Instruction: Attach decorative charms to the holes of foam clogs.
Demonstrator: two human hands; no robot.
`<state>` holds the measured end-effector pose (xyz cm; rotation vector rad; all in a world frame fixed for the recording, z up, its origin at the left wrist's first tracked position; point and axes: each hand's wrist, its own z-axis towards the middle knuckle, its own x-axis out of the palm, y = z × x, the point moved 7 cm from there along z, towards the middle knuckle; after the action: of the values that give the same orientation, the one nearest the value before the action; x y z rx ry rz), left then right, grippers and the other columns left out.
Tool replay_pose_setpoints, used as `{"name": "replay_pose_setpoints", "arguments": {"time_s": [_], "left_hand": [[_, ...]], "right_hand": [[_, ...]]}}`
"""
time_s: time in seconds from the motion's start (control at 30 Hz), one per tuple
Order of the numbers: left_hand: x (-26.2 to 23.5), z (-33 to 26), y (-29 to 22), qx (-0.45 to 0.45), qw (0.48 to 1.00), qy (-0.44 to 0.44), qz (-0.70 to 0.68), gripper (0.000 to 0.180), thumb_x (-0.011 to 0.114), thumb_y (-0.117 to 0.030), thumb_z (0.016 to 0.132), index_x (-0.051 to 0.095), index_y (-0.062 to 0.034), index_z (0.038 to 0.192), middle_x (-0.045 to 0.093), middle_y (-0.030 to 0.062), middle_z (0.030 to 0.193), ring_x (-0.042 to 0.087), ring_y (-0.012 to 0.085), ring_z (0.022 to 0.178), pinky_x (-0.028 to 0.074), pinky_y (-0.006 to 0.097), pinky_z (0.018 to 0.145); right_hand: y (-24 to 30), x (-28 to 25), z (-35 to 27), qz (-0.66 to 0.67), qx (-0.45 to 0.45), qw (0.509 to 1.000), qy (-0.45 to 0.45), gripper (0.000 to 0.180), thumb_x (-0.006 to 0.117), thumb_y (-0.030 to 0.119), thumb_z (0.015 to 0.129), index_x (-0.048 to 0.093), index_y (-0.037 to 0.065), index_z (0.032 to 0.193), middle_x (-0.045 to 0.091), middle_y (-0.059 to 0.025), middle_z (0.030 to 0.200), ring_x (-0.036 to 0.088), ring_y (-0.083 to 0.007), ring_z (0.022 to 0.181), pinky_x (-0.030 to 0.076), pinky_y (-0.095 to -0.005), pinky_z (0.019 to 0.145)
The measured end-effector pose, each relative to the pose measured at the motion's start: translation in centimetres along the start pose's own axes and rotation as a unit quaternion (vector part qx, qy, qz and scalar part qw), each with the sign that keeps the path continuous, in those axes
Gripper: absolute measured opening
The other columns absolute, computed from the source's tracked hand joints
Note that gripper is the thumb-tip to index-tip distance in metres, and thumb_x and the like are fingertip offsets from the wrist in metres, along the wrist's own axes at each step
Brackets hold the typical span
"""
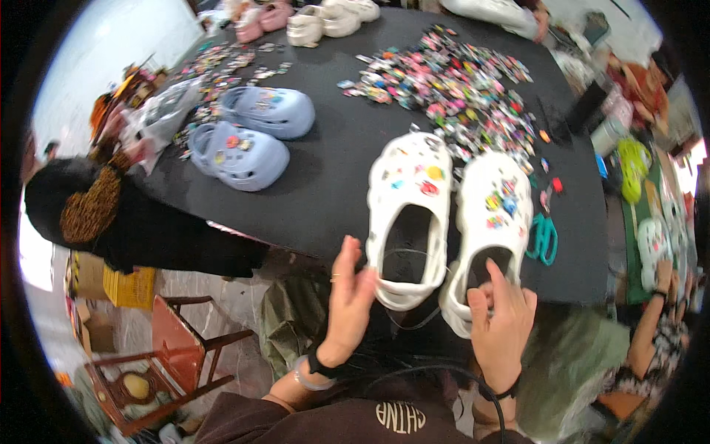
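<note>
Left white clog (409, 214): lies at the near edge of the black bench (333, 170), heel strap overhanging toward the person; coloured charms sit on its upper.
Right white clog (494, 222): lies just beside the left one, parallel, also decorated with charms.
Left hand (347, 300): open palm against the heel end of the left white clog; fingers extended and close together, touching the strap.
Right hand (503, 322): at the heel of the right white clog; fingers curled around the heel rim.
Teal scissors (543, 238): on the bench, just right of the right white clog.
Charm pile (451, 85): spread over the bench beyond both white clogs.
Pale blue clogs (251, 133): pair farther left on the bench, well apart.
Other person (89, 200): dark clothing, at the bench's left side.
</note>
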<state>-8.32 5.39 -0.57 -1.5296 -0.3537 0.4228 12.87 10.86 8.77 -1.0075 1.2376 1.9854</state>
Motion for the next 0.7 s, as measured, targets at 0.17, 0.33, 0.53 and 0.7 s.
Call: {"name": "replay_pose_setpoints", "arguments": {"time_s": [0.17,0.33,0.53,0.7], "left_hand": [[2.6,1.1,-1.9,0.03,0.993,0.11,0.033,0.077,0.068,-0.02,0.077,0.03,0.0037,0.14,0.026,0.0229,0.144,0.027,0.0313,0.134,0.022,0.037,0.11],[3.0,-3.3,-3.1,0.166,0.969,0.122,0.136,0.078,0.067,-0.021,0.073,0.034,-0.0051,0.142,0.025,0.0205,0.147,0.02,0.0425,0.136,0.021,0.047,0.11],[2.8,-4.5,-3.4,0.237,0.949,0.087,0.191,0.078,0.077,-0.036,0.072,0.044,-0.005,0.136,0.03,0.0212,0.143,0.026,0.0434,0.134,0.03,0.051,0.106],[1.8,-5.1,-3.1,0.21,0.955,0.11,0.177,0.07,0.068,-0.044,0.08,0.044,-0.0125,0.137,0.034,0.0189,0.141,0.034,0.0402,0.13,0.036,0.045,0.103]], "right_hand": [[-0.6,2.1,0.6,-0.018,0.071,0.993,0.089,0.052,0.063,0.031,0.082,0.054,-0.002,0.121,0.059,-0.0031,0.061,0.057,-0.0246,0.06,0.04,-0.0382,0.066],[-1.5,2.8,0.1,-0.016,0.103,0.988,0.113,0.063,0.062,0.035,0.079,0.046,-0.005,0.126,0.061,-0.0101,0.061,0.062,-0.0313,0.058,0.046,-0.0385,0.055],[-1.8,4.4,-0.5,-0.069,0.112,0.98,0.147,0.075,0.07,0.037,0.071,0.041,-0.001,0.129,0.06,-0.011,0.062,0.062,-0.0314,0.059,0.046,-0.0397,0.056],[-2.7,5.0,-2.4,-0.052,0.09,0.992,0.075,0.065,0.067,0.022,0.073,0.044,-0.003,0.128,0.053,-0.0107,0.056,0.056,-0.0279,0.05,0.041,-0.0376,0.049]]}}
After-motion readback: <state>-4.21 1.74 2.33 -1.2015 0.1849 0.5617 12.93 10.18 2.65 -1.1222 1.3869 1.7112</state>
